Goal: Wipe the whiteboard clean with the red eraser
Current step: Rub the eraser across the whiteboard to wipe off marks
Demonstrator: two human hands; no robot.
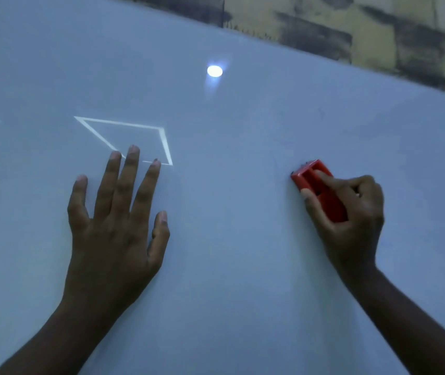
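Observation:
The whiteboard [229,266] fills almost the whole view as a glossy pale surface. My right hand [351,220] grips the red eraser [312,182] and presses it flat on the board at the right of centre. Thumb and fingers wrap the eraser's sides, so only its upper end shows. Faint smudges of marker [321,115] lie above and to the right of the eraser. My left hand [115,226] rests flat on the board at the left, fingers spread, holding nothing.
A bright round glare spot [214,71] and a reflected four-sided light outline [124,125] sit on the board above my left hand. The board's top edge runs diagonally at the upper right, with a stained yellowish wall [378,31] beyond it.

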